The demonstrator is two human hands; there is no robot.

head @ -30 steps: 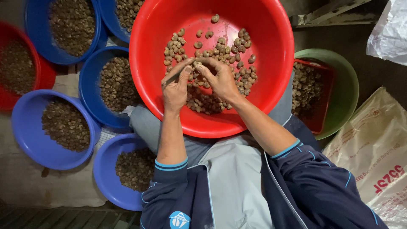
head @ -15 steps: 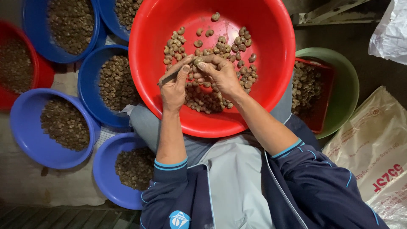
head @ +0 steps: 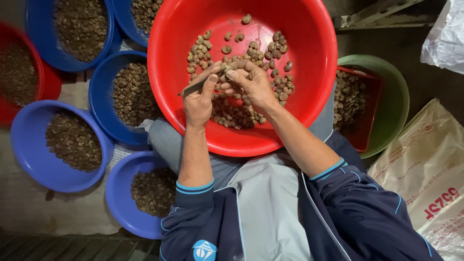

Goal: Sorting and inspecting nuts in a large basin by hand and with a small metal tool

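Note:
A big red basin (head: 309,43) rests on my lap and holds a loose heap of brown cashew nuts (head: 232,113). Both hands meet over the heap. My left hand (head: 198,99) grips a thin dark metal pick (head: 189,89) whose tip points toward the other hand. My right hand (head: 249,84) pinches a single nut (head: 224,67) between thumb and fingers, right against the pick. My dark blue sleeves with light blue trim are pushed up the forearms.
Several blue bowls (head: 29,159) filled with brown nuts crowd the left side, with a red bowl (head: 50,84) at the far left edge. At the right, a green bowl (head: 396,104) holds a red tray of nuts. Printed plastic sacks (head: 425,164) lie beyond it.
The hands have stayed over the heap; the fingers of the right hand turned the nut slightly against the pick, and the pick's handle dropped a little to the left.

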